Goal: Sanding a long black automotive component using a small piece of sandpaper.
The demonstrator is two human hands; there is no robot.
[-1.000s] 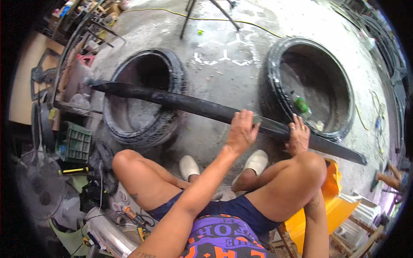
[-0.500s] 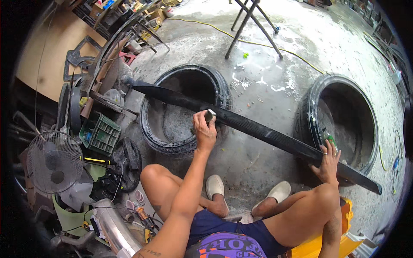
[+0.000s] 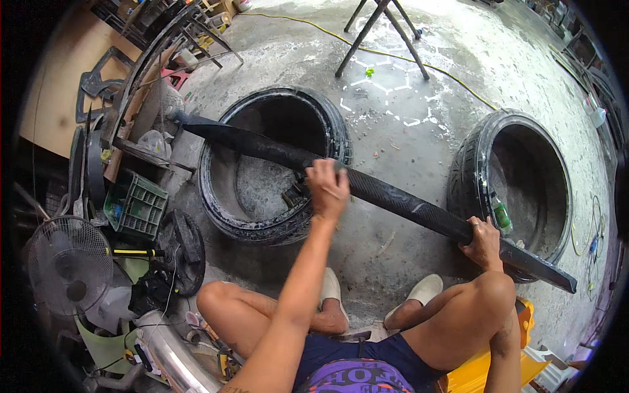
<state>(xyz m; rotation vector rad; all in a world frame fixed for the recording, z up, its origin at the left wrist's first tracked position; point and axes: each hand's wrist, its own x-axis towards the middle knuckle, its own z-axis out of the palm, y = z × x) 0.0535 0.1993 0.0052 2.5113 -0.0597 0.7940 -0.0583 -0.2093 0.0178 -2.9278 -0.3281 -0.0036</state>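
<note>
Left hand [image 3: 327, 188] rests on the long dark strip [image 3: 406, 202], fingers drawn together and bent over its far edge, back of the hand uppermost; whether anything is pinched under the palm cannot be told. Right hand [image 3: 483, 243] is closed on the same strip farther along, fingers folded on top, thumb at the near edge. Strip has a woven-looking black face, runs obliquely from upper left to lower right, and lies across two tyres, both ends reaching past them. Left tyre [image 3: 219, 208] lies tipped, opening visible, with small dark objects [image 3: 291, 195] inside, kind unclear. Right tyre [image 3: 468, 170] is likewise tipped; a green bottle [image 3: 502, 216] sits within, just beyond the right hand. Person is seated, knees apart, pale shoes [image 3: 426, 289] on the concrete floor [image 3: 282, 59] between the tyres. Beyond: dark stand legs [image 3: 360, 39] and a yellow cord [image 3: 298, 21] across the floor, with white line marks and a bright green scrap [image 3: 370, 73] nearby. Left side: round fan [image 3: 69, 265], green crate [image 3: 141, 206], shiny metal cylinder [image 3: 173, 357]. Lower right: yellow plastic object [image 3: 488, 370] beside the right leg, partly hidden.
</note>
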